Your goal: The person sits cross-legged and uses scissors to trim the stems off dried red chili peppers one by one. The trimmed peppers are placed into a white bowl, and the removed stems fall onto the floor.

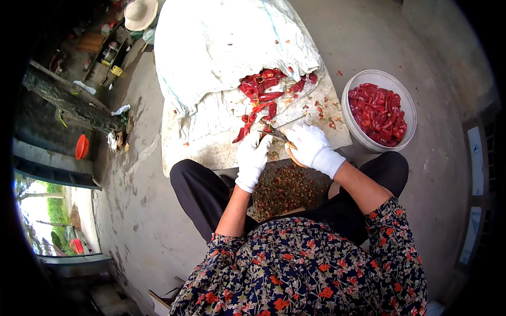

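Note:
My right hand (312,146), in a white glove, is wrapped round a pair of scissors (276,134) with dark blades and orange-brown handles. The blades point left toward my gloved left hand (253,156). Its fingers are pinched at a red chili pepper (268,128), which the glove and blades partly hide. Just beyond both hands, dried red chili peppers (258,88) spill from the mouth of a large white woven sack (211,47). The sack lies on a pale, worn board (334,129) in front of me.
To the right of the board stands a white bucket (345,108) holding many red peppers. Cut stems and bits (287,189) are heaped between my legs. Loose scraps dot the board. At the far left are a tree trunk (68,100), a red basin (82,147) and a straw hat (140,14).

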`<state>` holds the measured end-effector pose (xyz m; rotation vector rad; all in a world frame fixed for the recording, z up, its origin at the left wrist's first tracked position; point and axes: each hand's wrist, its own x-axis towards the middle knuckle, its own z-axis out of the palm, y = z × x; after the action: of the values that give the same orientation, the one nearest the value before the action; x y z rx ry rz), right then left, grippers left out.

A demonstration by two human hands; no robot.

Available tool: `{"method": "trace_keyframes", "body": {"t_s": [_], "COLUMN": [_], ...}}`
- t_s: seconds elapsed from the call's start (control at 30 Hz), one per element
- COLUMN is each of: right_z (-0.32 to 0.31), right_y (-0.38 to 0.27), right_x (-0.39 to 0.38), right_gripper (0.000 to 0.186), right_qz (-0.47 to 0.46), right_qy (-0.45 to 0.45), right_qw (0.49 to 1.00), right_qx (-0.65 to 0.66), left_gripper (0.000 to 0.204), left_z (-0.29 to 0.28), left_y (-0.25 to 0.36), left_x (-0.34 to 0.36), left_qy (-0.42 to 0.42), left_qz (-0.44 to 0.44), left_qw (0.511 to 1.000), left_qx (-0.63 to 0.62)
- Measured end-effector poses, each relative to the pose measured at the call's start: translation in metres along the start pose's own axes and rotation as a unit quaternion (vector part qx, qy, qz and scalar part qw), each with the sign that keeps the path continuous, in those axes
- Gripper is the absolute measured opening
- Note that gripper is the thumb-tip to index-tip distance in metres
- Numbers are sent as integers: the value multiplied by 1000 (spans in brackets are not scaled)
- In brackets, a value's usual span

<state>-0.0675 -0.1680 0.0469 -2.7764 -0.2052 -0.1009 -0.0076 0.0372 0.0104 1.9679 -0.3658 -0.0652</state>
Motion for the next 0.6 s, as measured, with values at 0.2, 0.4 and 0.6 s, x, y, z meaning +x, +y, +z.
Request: {"method": "trace_keyframes", "body": {"t_s": [0.2,0.4,0.6], "right_z": [-4,-13,-20], "right_y": [-5,-8,13], "right_x": [-3,-2,2], "right_gripper": [22,16,16], "right_qz": [-3,43,69], "right_qy": [-16,49,66], "right_qw": [1000,995,994], "right_qx": [21,77,47], "left_gripper": [16,15,27], "left_z": [-4,-24,-56], "left_y": [19,-46,-91], "left_x": [-3,10,47], "left_qy": [-59,90,50], "left_qz": [-161,-44,23], "left_qw": [961,986,917], "left_qx": [-218,134,394]}}
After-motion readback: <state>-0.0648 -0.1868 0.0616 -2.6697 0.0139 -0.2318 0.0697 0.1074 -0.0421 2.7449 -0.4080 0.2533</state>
